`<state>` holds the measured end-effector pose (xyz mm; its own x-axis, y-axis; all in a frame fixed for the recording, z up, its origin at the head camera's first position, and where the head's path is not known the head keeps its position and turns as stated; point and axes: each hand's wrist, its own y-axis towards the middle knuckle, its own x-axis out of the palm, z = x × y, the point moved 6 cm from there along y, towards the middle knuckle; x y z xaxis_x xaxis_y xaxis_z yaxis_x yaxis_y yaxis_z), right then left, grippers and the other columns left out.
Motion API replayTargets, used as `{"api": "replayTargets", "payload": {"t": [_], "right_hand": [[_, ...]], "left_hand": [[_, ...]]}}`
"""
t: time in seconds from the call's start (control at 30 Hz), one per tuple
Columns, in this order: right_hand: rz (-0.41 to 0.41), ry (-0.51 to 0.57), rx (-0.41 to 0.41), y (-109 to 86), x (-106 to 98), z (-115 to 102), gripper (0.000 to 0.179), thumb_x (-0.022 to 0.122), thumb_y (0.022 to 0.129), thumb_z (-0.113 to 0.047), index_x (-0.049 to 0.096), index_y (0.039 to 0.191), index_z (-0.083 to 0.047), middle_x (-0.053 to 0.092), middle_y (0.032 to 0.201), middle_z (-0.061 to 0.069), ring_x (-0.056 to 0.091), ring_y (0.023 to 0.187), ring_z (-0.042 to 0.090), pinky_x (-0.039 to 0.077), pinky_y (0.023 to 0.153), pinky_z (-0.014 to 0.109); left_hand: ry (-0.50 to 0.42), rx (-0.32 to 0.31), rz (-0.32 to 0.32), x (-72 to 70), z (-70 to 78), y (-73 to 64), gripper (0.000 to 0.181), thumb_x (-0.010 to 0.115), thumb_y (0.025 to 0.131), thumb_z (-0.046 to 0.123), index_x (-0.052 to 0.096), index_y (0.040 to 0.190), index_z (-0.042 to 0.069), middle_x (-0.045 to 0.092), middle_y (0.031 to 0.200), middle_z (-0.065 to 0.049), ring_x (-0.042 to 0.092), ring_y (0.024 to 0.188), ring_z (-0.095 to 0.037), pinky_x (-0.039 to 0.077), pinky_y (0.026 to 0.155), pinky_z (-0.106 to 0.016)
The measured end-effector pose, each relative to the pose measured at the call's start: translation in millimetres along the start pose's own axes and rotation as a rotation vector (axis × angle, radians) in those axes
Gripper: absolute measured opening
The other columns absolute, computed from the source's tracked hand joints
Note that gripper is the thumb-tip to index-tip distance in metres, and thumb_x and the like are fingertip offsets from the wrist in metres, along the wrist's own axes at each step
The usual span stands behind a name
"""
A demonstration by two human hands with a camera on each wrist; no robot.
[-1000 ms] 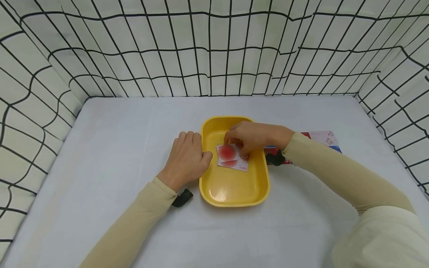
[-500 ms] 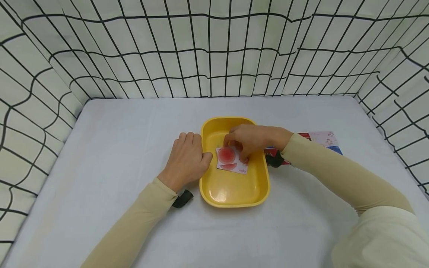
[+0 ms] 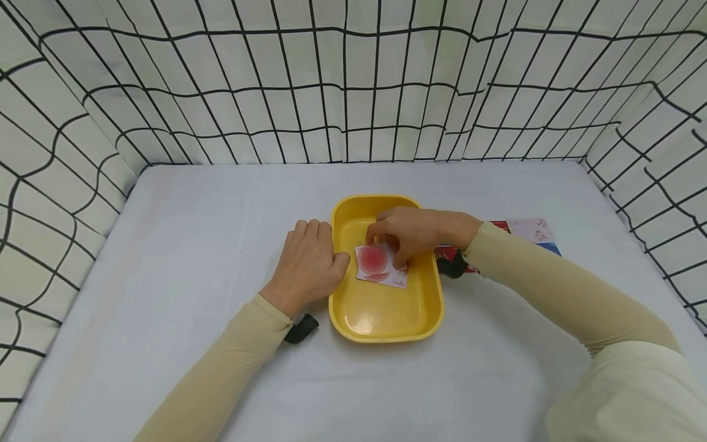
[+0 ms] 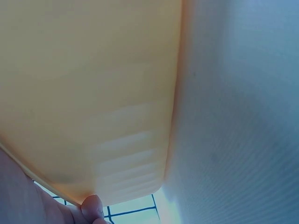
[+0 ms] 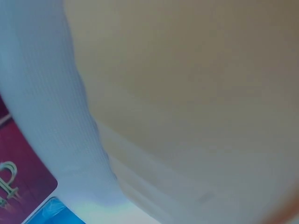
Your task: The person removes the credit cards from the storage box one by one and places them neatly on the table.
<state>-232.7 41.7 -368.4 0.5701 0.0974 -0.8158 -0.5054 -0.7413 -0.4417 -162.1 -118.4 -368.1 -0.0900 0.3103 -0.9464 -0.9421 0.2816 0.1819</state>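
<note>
A yellow plastic tray stands in the middle of the white table. My left hand grips its left rim, thumb over the edge; the left wrist view shows the tray's outer wall and a fingertip at the rim. Inside the tray, my right hand holds a white card with a red circle between curled fingers and thumb. A similar card lies beneath it, mostly covered. The right fingertips are partly hidden by the hand. The right wrist view is filled mostly by the tray's outer wall.
Printed cards, including a pink one and a blue one, lie right of the tray, partly under the right forearm. A dark red card shows in the right wrist view. Black wire mesh borders the table.
The upper card has slid slightly towards me and covers more of the card beneath, with the right hand moving along. The left hand stays on the rim.
</note>
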Motion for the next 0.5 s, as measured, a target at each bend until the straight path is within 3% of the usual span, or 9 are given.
{"api": "replayTargets", "payload": {"t": [0.5], "right_hand": [[0.026,0.030,-0.029,-3.9,-0.3,-0.7,0.044,0.080,0.088,-0.015,0.067,0.129,-0.023,0.065,0.106,0.001,0.059,0.094,0.017,0.055,0.085,0.026]], "left_hand": [[0.005,0.008,0.013,-0.9,1.2,0.0,0.023,0.052,0.090,0.024,0.049,0.087,0.001,0.044,0.081,-0.011,0.039,0.083,-0.029,0.029,0.073,-0.036]]}}
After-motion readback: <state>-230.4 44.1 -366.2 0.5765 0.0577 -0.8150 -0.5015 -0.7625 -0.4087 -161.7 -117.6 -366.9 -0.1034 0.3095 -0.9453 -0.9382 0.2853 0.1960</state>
